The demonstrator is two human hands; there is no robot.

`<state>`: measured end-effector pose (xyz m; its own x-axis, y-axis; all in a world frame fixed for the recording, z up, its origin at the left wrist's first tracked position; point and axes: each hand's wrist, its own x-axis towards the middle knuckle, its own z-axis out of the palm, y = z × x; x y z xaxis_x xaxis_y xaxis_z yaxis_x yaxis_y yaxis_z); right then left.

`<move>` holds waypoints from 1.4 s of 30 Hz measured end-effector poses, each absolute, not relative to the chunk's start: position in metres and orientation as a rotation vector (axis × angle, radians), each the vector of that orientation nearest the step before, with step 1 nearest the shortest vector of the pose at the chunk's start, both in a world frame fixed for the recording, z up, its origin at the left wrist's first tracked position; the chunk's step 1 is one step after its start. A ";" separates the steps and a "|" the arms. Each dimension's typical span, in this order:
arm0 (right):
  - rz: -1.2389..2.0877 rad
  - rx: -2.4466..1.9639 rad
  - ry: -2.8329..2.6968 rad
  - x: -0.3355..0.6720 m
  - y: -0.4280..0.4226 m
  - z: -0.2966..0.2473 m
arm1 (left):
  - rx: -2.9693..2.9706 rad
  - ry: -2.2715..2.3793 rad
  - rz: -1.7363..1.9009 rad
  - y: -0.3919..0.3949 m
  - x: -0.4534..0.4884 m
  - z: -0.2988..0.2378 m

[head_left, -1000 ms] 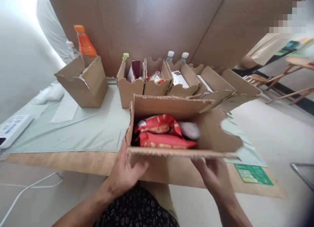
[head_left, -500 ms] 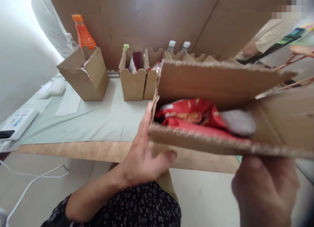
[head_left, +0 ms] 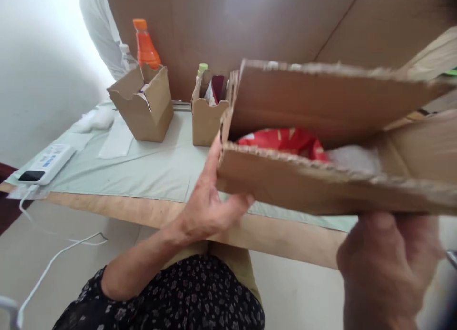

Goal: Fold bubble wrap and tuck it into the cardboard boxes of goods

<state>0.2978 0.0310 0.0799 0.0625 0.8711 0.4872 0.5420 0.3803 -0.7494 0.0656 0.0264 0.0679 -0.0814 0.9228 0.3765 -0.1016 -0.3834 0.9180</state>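
Observation:
An open cardboard box (head_left: 285,182), tilted toward me, hangs in the air over the front of the table. In it lie a red package (head_left: 289,142) and a whitish, blurred thing (head_left: 353,158) whose kind I cannot make out. My left hand (head_left: 214,208) grips the box's left end, its thumb on the near wall and the other fingers behind the edge. From below, my right hand (head_left: 389,263) holds the box near its right part; its fingertips are hidden under the cardboard.
On the green-clothed table (head_left: 153,173) stand a carton (head_left: 143,111) with an orange bottle (head_left: 146,46) and another carton (head_left: 209,123) with packages. A white device (head_left: 50,163) with a cable lies at the left. Behind rises a large cardboard panel (head_left: 250,30); a person's sleeve (head_left: 98,30) shows beyond it.
The view has swung, so the table things sit further right. The box has tipped so that its near wall shows more and covers more of the red package. Both hands keep hold.

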 end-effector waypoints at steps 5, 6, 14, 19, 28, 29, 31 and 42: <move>0.619 -1.216 -1.467 0.289 0.032 0.030 | 1.144 1.228 1.506 -0.020 0.056 0.012; 0.662 -1.195 -1.518 0.279 0.041 0.024 | 1.116 1.292 1.539 -0.028 0.047 0.005; 1.042 -0.820 -1.887 0.150 0.130 0.011 | 0.885 1.621 1.924 -0.059 0.009 -0.022; 1.130 -0.695 -1.930 0.093 0.173 0.003 | 0.916 1.760 1.878 -0.067 0.009 -0.026; 1.003 -0.695 -1.829 0.048 0.207 0.002 | 1.024 1.707 1.831 -0.048 0.005 -0.036; 0.992 -0.704 -1.822 0.048 0.208 0.001 | 1.015 1.710 1.816 -0.047 0.006 -0.037; 0.980 -0.722 -1.807 0.048 0.208 0.000 | 1.012 1.715 1.810 -0.045 0.009 -0.039; 0.891 -0.808 -1.845 0.048 0.198 -0.011 | 1.070 1.799 1.789 -0.031 0.014 -0.041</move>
<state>0.0481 0.1980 -0.0111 -0.3762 0.8154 0.4399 0.1619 0.5254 -0.8353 0.0143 -0.0313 -0.0405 -0.6349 0.7348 0.2388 0.2432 -0.1033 0.9645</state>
